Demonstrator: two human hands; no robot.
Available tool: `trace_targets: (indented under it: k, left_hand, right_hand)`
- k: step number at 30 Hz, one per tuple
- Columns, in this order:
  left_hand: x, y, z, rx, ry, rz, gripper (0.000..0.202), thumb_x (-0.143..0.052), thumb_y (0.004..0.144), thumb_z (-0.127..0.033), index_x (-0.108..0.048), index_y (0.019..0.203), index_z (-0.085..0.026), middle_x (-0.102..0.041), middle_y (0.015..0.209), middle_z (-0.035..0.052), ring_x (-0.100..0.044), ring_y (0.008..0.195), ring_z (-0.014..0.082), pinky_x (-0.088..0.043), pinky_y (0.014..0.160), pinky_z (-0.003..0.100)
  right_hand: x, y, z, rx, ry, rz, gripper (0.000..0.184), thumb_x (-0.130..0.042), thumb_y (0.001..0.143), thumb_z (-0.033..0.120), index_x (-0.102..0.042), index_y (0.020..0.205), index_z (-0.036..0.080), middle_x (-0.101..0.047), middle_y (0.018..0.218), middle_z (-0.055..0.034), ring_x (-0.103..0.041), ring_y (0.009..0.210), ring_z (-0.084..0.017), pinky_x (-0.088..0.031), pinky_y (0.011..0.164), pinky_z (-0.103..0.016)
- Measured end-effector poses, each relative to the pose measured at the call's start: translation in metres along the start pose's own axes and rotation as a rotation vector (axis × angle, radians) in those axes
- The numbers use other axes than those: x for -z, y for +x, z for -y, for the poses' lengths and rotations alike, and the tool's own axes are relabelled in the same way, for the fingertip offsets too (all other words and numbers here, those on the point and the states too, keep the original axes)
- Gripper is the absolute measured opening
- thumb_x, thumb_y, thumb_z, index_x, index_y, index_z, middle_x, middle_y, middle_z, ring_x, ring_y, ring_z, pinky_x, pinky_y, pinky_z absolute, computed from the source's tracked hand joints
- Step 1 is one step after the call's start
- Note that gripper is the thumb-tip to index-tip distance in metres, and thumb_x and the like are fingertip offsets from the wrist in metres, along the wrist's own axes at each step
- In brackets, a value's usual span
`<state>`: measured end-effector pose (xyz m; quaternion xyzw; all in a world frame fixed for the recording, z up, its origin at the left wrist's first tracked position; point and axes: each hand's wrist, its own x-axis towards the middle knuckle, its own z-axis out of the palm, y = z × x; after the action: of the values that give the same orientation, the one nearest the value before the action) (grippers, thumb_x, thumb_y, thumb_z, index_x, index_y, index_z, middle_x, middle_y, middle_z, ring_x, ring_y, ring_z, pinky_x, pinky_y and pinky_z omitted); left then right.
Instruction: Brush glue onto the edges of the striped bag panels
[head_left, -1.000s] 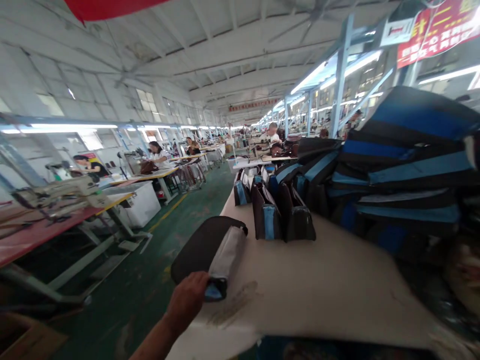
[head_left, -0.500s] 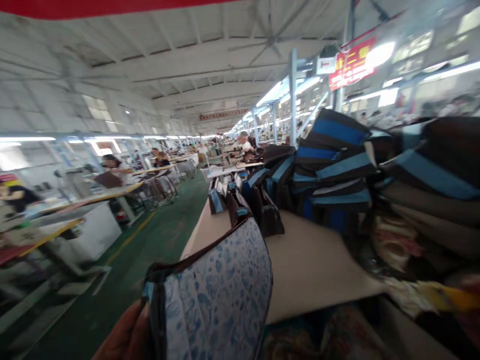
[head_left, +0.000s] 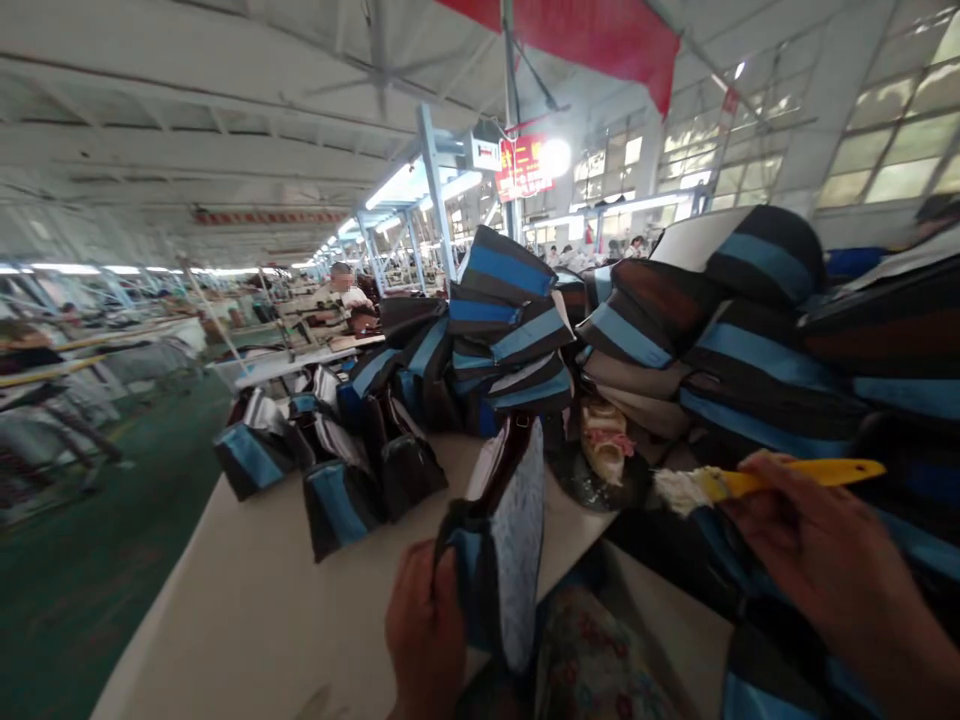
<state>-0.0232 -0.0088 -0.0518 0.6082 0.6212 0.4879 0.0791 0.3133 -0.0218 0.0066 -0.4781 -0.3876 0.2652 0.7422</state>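
A right hand [head_left: 825, 565] at the lower right grips one flat brush [head_left: 720, 486] with a yellow handle, its fingers [head_left: 772, 480] curled close together around the handle. The brush lies nearly level, pointing left, its bristles clogged with white paste. At the bottom centre, a left hand [head_left: 424, 630] holds one fabric pouch [head_left: 519, 540] upright, its fingers [head_left: 409, 610] pinching the pouch's black-and-blue lower part. The pouch's long axis runs almost straight up and down, and it sits just above the edge of a pale counter [head_left: 225, 600]. Its pale blue patterned lining faces right, toward the brush, and a dark brown strip edges its top.

Just beyond the pouch, a dark round dish [head_left: 577, 485] holds a smeared, pale pink-and-cream lump [head_left: 604, 440]. Floral cloth [head_left: 592, 660] lies below the counter's near edge. To the left, three black-and-blue bags [head_left: 337, 510] stand on the counter, with more crowded behind them. Tall piles of black-and-blue bags [head_left: 510, 320] rise ahead and to the right, too many to count.

Farther off, one seated person [head_left: 343, 300] works at a table, with a green floor [head_left: 75, 600] at the left and a red banner [head_left: 592, 35] overhead.
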Motion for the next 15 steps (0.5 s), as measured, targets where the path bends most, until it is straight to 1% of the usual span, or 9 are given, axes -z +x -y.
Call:
trace_targets:
  k: [2, 3, 5, 6, 8, 9, 11, 13, 15]
  left_hand:
    - [-0.025, -0.002, 0.001, -0.03, -0.09, 0.141, 0.023, -0.041, 0.093, -0.039, -0.059, 0.089, -0.027, -0.064, 0.089, 0.004, -0.062, 0.087, 0.0214, -0.049, 0.081, 0.033]
    - [-0.034, -0.004, 0.0, -0.039, -0.122, 0.188, 0.021, -0.043, 0.093, -0.039, -0.06, 0.09, -0.027, -0.064, 0.09, 0.0046, -0.062, 0.088, 0.0213, -0.049, 0.081, 0.033]
    - [-0.044, -0.005, -0.004, -0.038, -0.168, 0.237, 0.019, -0.046, 0.092, -0.037, -0.061, 0.097, -0.026, -0.064, 0.097, 0.0058, -0.061, 0.093, 0.0214, -0.048, 0.085, 0.034]
    - [-0.047, -0.004, -0.008, -0.032, -0.188, 0.254, 0.021, -0.048, 0.091, -0.037, -0.061, 0.103, -0.026, -0.064, 0.1, 0.0062, -0.061, 0.096, 0.0216, -0.048, 0.086, 0.034]
    - [-0.048, -0.001, -0.018, -0.022, -0.23, 0.297, 0.026, -0.05, 0.09, -0.036, -0.062, 0.111, -0.026, -0.064, 0.104, 0.0064, -0.061, 0.098, 0.0215, -0.048, 0.087, 0.033]
    - [-0.048, 0.001, -0.023, -0.022, -0.254, 0.315, 0.027, -0.051, 0.089, -0.036, -0.063, 0.112, -0.027, -0.064, 0.103, 0.006, -0.061, 0.097, 0.0212, -0.049, 0.086, 0.032]
    - [-0.048, 0.005, -0.033, -0.016, -0.298, 0.343, 0.025, -0.053, 0.088, -0.036, -0.067, 0.107, -0.027, -0.064, 0.097, 0.0046, -0.062, 0.09, 0.0199, -0.049, 0.081, 0.03]
    - [-0.048, 0.007, -0.041, -0.004, -0.347, 0.344, 0.023, -0.054, 0.088, -0.035, -0.068, 0.103, -0.025, -0.064, 0.092, 0.0032, -0.061, 0.084, 0.0185, -0.049, 0.076, 0.028]
    - [-0.049, 0.007, -0.045, 0.017, -0.395, 0.332, 0.023, -0.054, 0.088, -0.035, -0.069, 0.101, -0.023, -0.063, 0.09, 0.0024, -0.061, 0.082, 0.0176, -0.048, 0.075, 0.027]
  right_hand:
    - [-0.018, 0.001, -0.002, -0.102, 0.112, -0.013, 0.019, -0.077, 0.075, 0.039, -0.067, 0.077, 0.023, -0.049, 0.063, 0.0016, -0.046, 0.048, -0.01, -0.045, 0.042, -0.021]
    - [-0.028, 0.001, -0.001, -0.139, 0.172, 0.001, 0.02, -0.08, 0.072, 0.037, -0.067, 0.078, 0.023, -0.05, 0.065, 0.0024, -0.047, 0.051, -0.009, -0.047, 0.046, -0.019]
    - [-0.049, -0.001, 0.002, -0.136, 0.24, 0.089, 0.019, -0.08, 0.074, 0.034, -0.067, 0.079, 0.022, -0.05, 0.067, 0.0032, -0.046, 0.055, -0.009, -0.047, 0.05, -0.017]
    - [-0.059, -0.004, 0.004, -0.09, 0.235, 0.148, 0.016, -0.078, 0.077, 0.033, -0.067, 0.08, 0.022, -0.05, 0.067, 0.0034, -0.044, 0.055, -0.009, -0.044, 0.05, -0.016]
    - [-0.078, -0.01, 0.008, 0.044, 0.175, 0.255, 0.01, -0.073, 0.084, 0.031, -0.066, 0.082, 0.023, -0.052, 0.068, 0.0036, -0.042, 0.055, -0.009, -0.042, 0.051, -0.018]
    - [-0.086, -0.013, 0.009, 0.128, 0.121, 0.294, 0.008, -0.07, 0.087, 0.029, -0.066, 0.084, 0.023, -0.052, 0.068, 0.0035, -0.044, 0.057, -0.01, -0.042, 0.054, -0.019]
    - [-0.099, -0.018, 0.01, 0.307, -0.016, 0.385, 0.006, -0.065, 0.091, 0.025, -0.064, 0.085, 0.023, -0.054, 0.07, 0.0029, -0.048, 0.062, -0.012, -0.043, 0.059, -0.023]
    - [-0.108, -0.019, 0.008, 0.508, -0.181, 0.498, 0.007, -0.06, 0.093, 0.021, -0.061, 0.085, 0.021, -0.056, 0.072, 0.0022, -0.052, 0.065, -0.013, -0.043, 0.062, -0.026]
    - [-0.111, -0.014, 0.006, 0.696, -0.352, 0.611, 0.008, -0.057, 0.093, 0.018, -0.057, 0.084, 0.02, -0.057, 0.072, 0.0015, -0.053, 0.064, -0.014, -0.042, 0.063, -0.029]
